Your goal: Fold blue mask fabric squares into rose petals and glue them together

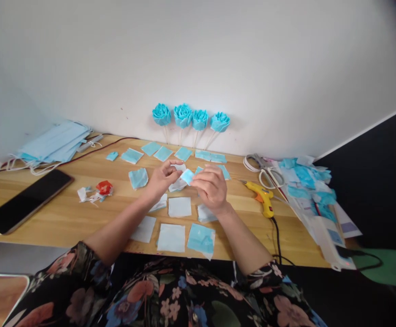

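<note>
Blue at the centre of the frame, holding a small piece point(187, 176) pinched in the fingers of the right hand point(213, 186), with the left hand point(163, 177) just beside it, thumb and forefinger apart, above a desk point(95, 222) laid with squares point(179, 207), below four flowers point(183, 116) at upper centre.
</note>
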Available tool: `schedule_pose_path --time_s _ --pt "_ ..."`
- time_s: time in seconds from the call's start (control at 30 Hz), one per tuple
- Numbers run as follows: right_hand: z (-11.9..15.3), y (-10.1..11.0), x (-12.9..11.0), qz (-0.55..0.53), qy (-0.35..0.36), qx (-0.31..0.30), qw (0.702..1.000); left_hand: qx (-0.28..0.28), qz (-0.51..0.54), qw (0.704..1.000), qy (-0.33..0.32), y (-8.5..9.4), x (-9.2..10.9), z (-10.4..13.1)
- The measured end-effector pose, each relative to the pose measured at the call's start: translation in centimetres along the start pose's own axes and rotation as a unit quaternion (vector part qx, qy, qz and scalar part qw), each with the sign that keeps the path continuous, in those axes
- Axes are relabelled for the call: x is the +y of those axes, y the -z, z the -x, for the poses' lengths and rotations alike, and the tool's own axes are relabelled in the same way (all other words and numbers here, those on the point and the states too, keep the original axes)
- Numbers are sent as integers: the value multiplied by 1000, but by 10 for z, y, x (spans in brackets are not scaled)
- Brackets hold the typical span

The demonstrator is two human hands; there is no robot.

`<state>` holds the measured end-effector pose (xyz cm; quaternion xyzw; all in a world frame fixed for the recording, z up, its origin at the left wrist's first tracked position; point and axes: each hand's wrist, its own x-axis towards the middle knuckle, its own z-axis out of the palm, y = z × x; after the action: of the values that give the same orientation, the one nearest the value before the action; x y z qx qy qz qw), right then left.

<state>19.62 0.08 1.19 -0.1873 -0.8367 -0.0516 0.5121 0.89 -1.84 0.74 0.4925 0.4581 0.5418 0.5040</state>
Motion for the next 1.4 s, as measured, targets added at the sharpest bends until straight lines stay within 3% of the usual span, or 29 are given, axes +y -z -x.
schedule_pose_path --time_s 0.13,0.23,0.37,0.47,0.53,1.0,1.23,1.4 --pt "0 -2 0 29 4 29 999 20 0 1000 -11 0 1 -1" --pt "2 -5 3 10 -35 40 999 26 3 1000 -17 1 -1 -2" --pt "8 -15 7 -68 -188 14 980 24 -7 999 -24 2 -4 -2" --pt "13 -22 9 -135 -321 17 937 18 -14 999 -30 3 -3 -1" --pt "14 -24 8 -171 -365 18 915 19 -19 999 -30 3 -1 0" --pt "10 -24 5 -214 -397 -7 892 3 -16 1000 -19 4 -5 -4" --pt "12 -23 18 -254 -432 40 864 45 44 998 17 6 -1 -7" --pt "13 -22 22 -240 -442 31 864 68 72 995 14 7 -8 -11"
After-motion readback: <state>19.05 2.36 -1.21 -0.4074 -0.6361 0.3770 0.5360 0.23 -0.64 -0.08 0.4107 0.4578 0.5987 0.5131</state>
